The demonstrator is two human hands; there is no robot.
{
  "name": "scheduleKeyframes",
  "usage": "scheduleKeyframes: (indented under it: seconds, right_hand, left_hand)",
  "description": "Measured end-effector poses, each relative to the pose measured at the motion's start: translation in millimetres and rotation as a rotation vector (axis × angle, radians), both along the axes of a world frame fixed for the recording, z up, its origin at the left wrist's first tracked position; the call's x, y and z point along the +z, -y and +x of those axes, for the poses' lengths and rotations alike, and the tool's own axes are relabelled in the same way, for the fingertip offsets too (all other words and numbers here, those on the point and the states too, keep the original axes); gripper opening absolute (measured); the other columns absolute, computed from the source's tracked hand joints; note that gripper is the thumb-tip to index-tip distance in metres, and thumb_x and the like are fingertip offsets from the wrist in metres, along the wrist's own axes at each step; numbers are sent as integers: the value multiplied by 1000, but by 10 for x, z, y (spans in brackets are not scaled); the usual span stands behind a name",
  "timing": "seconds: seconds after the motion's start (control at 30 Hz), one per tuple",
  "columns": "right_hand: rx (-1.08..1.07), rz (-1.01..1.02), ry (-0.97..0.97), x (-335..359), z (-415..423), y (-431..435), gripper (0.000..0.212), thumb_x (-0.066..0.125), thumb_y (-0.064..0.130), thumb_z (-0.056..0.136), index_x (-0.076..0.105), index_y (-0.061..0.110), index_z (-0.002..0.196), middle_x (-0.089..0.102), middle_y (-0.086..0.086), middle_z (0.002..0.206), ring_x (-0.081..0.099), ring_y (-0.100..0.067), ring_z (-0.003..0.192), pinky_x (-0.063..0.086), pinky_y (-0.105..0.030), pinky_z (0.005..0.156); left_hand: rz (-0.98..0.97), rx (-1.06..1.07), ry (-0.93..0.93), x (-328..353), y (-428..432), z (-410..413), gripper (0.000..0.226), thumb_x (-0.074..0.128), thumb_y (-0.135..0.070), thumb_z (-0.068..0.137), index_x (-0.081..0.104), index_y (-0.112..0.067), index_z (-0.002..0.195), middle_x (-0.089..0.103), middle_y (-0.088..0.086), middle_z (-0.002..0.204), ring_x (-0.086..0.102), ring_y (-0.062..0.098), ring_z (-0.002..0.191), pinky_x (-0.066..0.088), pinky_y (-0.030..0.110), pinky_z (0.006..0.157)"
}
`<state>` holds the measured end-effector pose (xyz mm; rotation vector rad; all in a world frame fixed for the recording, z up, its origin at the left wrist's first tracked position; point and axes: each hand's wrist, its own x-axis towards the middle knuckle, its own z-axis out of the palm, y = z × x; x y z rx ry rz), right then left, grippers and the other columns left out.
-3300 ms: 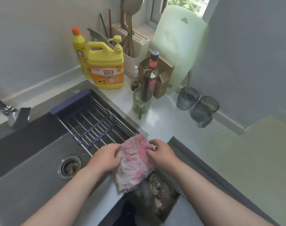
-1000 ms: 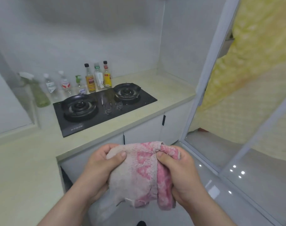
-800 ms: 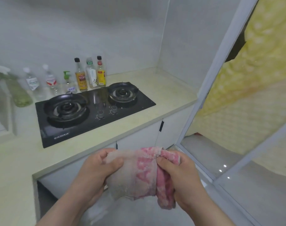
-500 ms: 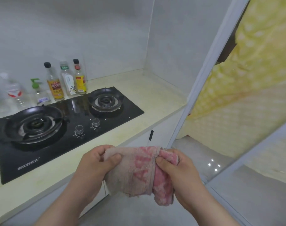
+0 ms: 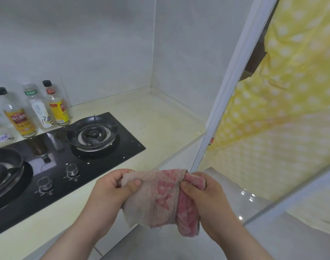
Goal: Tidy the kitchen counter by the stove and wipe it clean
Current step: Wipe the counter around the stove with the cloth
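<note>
Head view: left hand [image 5: 107,192] and right hand [image 5: 207,199] pinch the cloth [image 5: 156,199] taut between them; counter [image 5: 160,117] lies forward-left, nearer the left hand.

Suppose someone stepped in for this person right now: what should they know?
Left hand and right hand: both grip the pink-and-beige terry cloth, held in the air before the counter edge.
Pale yellow counter beside the black glass gas stove: not yet wiped; white crumbs dot the stove glass.
Three clear labelled bottles stand behind the stove.
Left: tidy, then wipe.
</note>
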<state>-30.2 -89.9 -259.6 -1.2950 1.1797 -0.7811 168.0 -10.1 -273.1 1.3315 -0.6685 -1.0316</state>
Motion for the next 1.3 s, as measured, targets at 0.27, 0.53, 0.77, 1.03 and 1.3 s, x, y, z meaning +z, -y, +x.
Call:
scheduleKeyframes:
  seconds: [0.27,0.53,0.77,1.03,1.3]
  right_hand:
    - [91,-9,-2,36,-268,1373,19,72,12,85,71,26,72,72,-1,70,68,-20,71,54,-39,68]
    - [138,34,-14,82,-234,2328,14,66,33,90,67,21,83,73,-9,88,71,-30,88,56,-55,85]
    - [176,731,431,50,118,2989,40,59,21,92,61,-8,120,67,-26,117,65,-41,109,43,-58,103]
    - [258,510,163,-8,679,3738,15,57,6,96,69,-1,98,73,-22,96,72,-36,90,54,-51,87]
    - [450,945,441,-124,936,4101,65,39,48,98,58,-8,126,63,-29,122,64,-43,111,46,-55,99]
  left_hand:
    - [53,-89,-135,-14,1224,-259,39,87,-23,53,66,-3,78,67,21,82,65,27,71,52,31,61]
    - [86,93,-35,152,2111,-465,8,65,-9,90,60,-2,89,69,16,83,66,26,72,53,36,63]
    - [145,-61,-804,7,2678,-199,33,66,3,80,66,12,112,63,32,116,65,43,103,53,55,86]
    - [44,173,-586,-120,3323,257,23,47,3,93,63,1,110,68,28,108,71,36,91,60,44,71]
    - [-29,342,-656,-59,3692,429,22,47,-6,98,57,-3,117,67,28,112,66,41,103,55,55,84]
